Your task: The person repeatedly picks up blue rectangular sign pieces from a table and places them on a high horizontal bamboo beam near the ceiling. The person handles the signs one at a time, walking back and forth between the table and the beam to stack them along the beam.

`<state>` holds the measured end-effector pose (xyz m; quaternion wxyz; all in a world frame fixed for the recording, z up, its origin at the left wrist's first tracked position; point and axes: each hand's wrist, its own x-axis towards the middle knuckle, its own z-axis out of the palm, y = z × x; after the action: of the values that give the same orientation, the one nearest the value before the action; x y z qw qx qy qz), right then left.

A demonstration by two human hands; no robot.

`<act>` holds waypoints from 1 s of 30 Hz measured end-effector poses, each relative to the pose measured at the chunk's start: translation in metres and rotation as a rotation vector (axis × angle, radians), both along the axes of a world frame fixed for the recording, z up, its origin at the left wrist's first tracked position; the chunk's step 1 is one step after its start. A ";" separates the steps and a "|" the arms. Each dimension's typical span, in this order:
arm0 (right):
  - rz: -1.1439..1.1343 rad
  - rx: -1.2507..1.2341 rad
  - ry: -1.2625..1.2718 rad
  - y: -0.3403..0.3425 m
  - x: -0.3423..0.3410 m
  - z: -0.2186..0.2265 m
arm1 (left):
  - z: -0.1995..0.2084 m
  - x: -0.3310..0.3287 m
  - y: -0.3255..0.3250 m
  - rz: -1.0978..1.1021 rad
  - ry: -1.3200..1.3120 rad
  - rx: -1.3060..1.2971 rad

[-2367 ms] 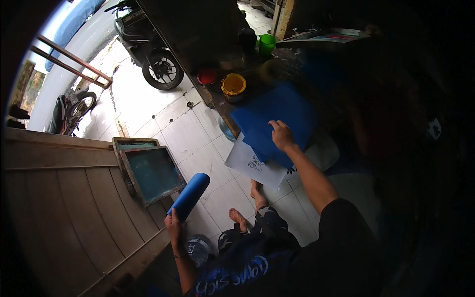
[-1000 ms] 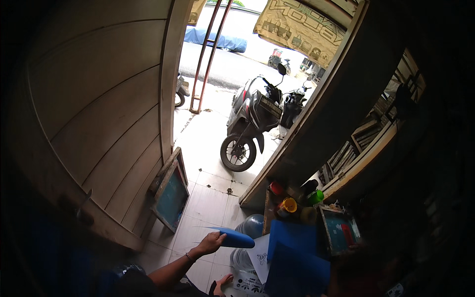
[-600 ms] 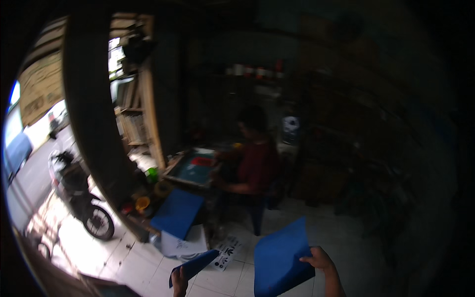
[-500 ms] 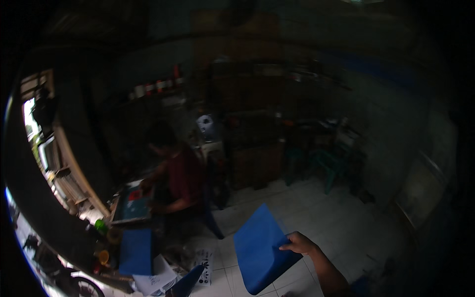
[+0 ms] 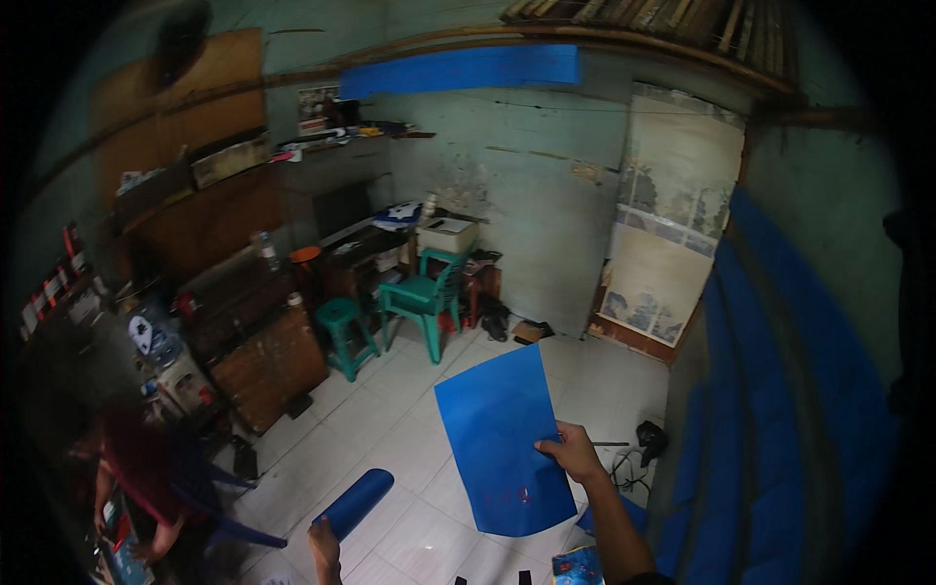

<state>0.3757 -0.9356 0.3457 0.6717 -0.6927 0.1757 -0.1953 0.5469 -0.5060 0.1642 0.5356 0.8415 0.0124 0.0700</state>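
My right hand (image 5: 573,452) pinches a flat blue sheet (image 5: 502,439) by its right edge, thumb in front. The sheet is held up, slightly tilted, and small reddish marks show near its lower edge. At the lower left, my left hand (image 5: 325,548) is closed round the lower end of a blue curled sheet (image 5: 359,499), which looks like a roll or a bent stack; I cannot tell which. The two blue pieces are apart, with floor showing between them.
A co-worker in a dark red shirt (image 5: 146,478) sits at the lower left. Rows of blue sheets (image 5: 721,409) line the right wall. A green chair (image 5: 426,292) and green stool (image 5: 341,327) stand ahead. Cables (image 5: 632,470) and a colourful package (image 5: 577,565) lie at lower right.
My view has swung right and the picture is brighter. The blue sheet in my right hand now faces me flatter. My left hand has come into view with its curled blue sheet.
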 end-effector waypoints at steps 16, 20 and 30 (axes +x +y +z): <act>0.247 -1.000 0.402 -0.273 0.171 0.032 | -0.033 0.211 -0.303 -0.194 0.109 -0.109; -0.038 -0.680 0.257 -0.345 0.210 0.104 | -0.015 0.270 -0.370 -0.205 0.101 -0.130; -0.001 -0.866 0.054 -0.492 0.344 0.306 | -0.029 0.377 -0.498 -0.199 0.005 -0.068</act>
<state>0.7197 -1.4279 0.6520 0.3140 -0.9154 0.0953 -0.2332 0.9235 -1.0045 0.1351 0.5683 0.8199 -0.0676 0.0140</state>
